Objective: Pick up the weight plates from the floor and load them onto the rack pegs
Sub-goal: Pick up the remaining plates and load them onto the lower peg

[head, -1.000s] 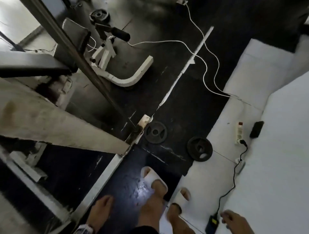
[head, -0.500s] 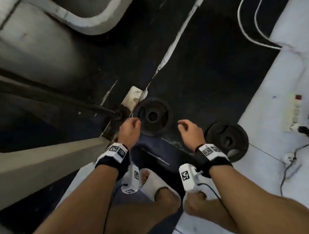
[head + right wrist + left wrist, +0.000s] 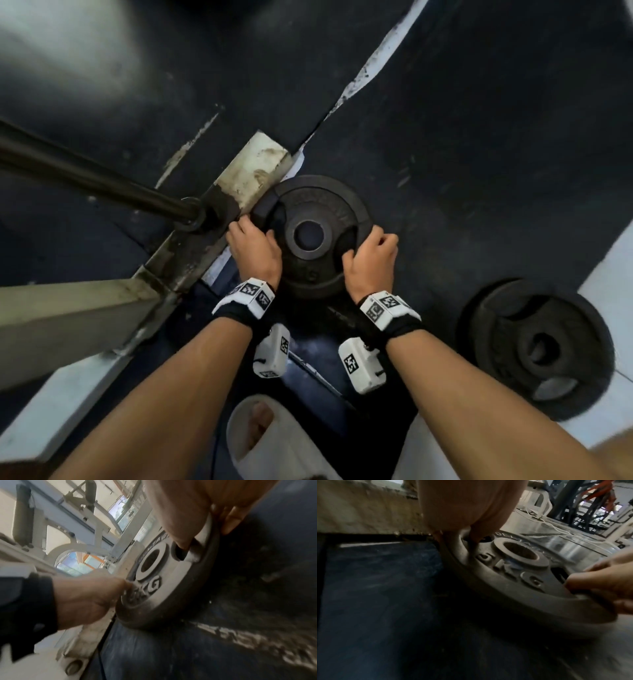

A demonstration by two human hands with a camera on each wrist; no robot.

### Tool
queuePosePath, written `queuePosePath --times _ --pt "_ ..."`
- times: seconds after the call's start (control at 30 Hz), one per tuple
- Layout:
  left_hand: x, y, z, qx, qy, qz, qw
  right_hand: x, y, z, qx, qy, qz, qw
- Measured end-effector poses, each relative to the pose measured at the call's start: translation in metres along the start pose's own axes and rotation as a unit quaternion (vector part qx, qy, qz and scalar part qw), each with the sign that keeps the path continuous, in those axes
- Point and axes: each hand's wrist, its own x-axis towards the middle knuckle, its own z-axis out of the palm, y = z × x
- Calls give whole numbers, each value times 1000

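A black iron weight plate (image 3: pixel 317 205) with a round centre hole and grip slots lies on the dark rubber floor by the rack's foot. My left hand (image 3: pixel 251 248) grips its left rim, thumb hooked into a slot. My right hand (image 3: pixel 371 255) grips the right rim, thumb in another slot. The left wrist view shows the plate (image 3: pixel 518 574) from low down, with raised "KG" lettering, my left hand (image 3: pixel 471 513) above it and my right hand (image 3: pixel 599 582) at its edge. The right wrist view shows the same plate (image 3: pixel 173 585). A second black plate (image 3: pixel 534 346) lies flat to the right.
A dark steel bar (image 3: pixel 96 181) slants in from the left to the rack's worn white base beam (image 3: pixel 246 178). A pale beam (image 3: pixel 68 318) crosses the lower left. My foot in a white slipper (image 3: pixel 263 442) stands just behind the plate. A white floor mat (image 3: pixel 613 267) borders the right.
I have bent down closer to the floor. Both hands moved forward from just short of the plate and now grip its left and right rims.
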Motion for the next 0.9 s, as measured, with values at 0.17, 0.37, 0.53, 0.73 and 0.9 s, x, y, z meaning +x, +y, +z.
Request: queuePosePath --times 0.17,0.37,0.53,0.73,0.9 --pt "-12 1 5 -25 -23 -32 999 28 16 -19 60 -55 25 996" --pt "-12 -9 0 -233 -135 -113 957 37 27 -31 268 -69 61 959" --pt "-17 -5 -10 -395 -156 -160 891 25 19 -23 379 -51 108 918" --pt "-49 -3 -58 -485 -168 -161 843 -18 -9 -75 371 -7 70 926" --pt "-108 53 -199 -508 -166 -159 830 -96 -76 -199 357 -12 45 933"
